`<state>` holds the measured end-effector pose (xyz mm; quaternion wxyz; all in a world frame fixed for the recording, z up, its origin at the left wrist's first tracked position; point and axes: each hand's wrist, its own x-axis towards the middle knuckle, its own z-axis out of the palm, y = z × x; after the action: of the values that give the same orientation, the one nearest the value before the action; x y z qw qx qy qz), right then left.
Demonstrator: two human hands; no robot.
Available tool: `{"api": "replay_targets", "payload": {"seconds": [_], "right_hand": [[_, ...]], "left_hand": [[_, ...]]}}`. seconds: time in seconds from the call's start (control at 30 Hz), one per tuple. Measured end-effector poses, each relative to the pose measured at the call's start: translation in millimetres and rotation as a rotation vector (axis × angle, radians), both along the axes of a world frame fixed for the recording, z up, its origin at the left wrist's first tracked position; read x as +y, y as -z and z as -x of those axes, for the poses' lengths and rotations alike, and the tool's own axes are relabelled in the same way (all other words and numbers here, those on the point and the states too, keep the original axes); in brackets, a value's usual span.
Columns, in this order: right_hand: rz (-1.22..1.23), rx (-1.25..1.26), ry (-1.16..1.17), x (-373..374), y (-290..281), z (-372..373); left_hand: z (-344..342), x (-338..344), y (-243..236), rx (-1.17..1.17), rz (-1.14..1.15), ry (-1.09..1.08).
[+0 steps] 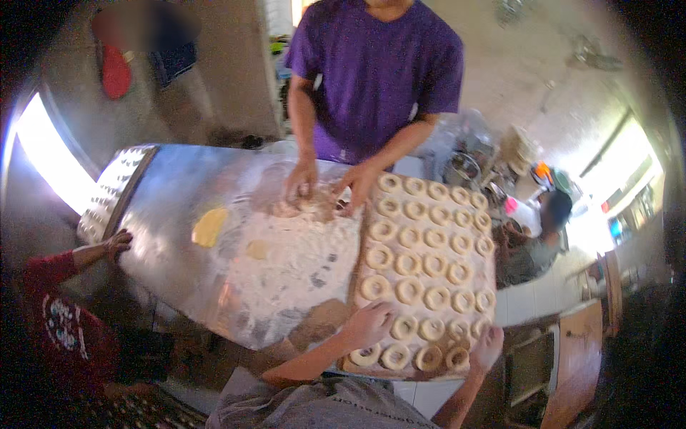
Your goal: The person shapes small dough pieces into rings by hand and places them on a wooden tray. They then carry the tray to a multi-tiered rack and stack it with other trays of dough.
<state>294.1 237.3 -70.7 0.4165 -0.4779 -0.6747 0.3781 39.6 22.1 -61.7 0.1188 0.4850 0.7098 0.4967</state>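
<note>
Rightward, tray: pale, flat [482, 272], lying on the bench [157, 229] at its right end.
Tray's load: raw dough rings [399, 262] in rows, nearly covering it.
Left hand [370, 325]: over the tray's near left part, among the rings; grip part-closed, fingers bent; cannot tell whether it has hold of a ring.
Right hand [487, 348]: at the tray's near right edge; cannot tell how far its grip is closed or on what.
Flour [286, 275]: spread left of the tray; a yellow dough piece [209, 227] lies beside it.
Far worker [379, 79]: purple shirt, both hands down at the flour.
Bowl [463, 168]: beyond the tray; contents too unclear to tell.
</note>
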Motion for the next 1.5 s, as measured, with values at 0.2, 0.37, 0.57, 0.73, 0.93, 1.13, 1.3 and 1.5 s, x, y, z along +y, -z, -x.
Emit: {"api": "replay_targets", "payload": {"seconds": [0.2, 0.37, 0.57, 0.73, 0.93, 1.13, 1.3, 1.5], "right_hand": [[-0.134, -0.095, 0.145, -43.1, 13.5, -78.0], [0.108, -0.061, 0.397, -83.1, 64.7, -155.8], [0.474, 0.405, 0.75, -169.5, 8.2, -93.9], [0.558, 0.423, 0.685, -187.7, 24.8, -126.7], [0.502, 0.215, 0.501, -132.4, 22.5, -108.2], [0.014, -0.329, 0.359, -27.4, 44.9, -127.5], [0.099, -0.597, 0.091, 3.6, -14.9, -93.0], [0.256, -0.643, -0.124, 28.4, -3.7, -109.8]], "left_hand": [[69.6, -173.8, 4.9, -0.216, 0.299, -0.496], [102.1, -161.3, -37.1, -0.086, 0.481, -0.372], [95.9, -145.1, -35.3, -0.183, 0.49, -0.117], [87.2, -145.9, -25.3, -0.06, 0.527, 0.013], [52.0, -141.3, -29.4, -0.116, 0.807, 0.107], [-11.7, -109.6, -47.5, -0.487, 1.032, 0.058], [-52.9, -94.5, -20.7, -0.244, 0.949, -0.254], [-77.1, -73.8, -26.9, -0.137, 0.969, -0.498]]}}
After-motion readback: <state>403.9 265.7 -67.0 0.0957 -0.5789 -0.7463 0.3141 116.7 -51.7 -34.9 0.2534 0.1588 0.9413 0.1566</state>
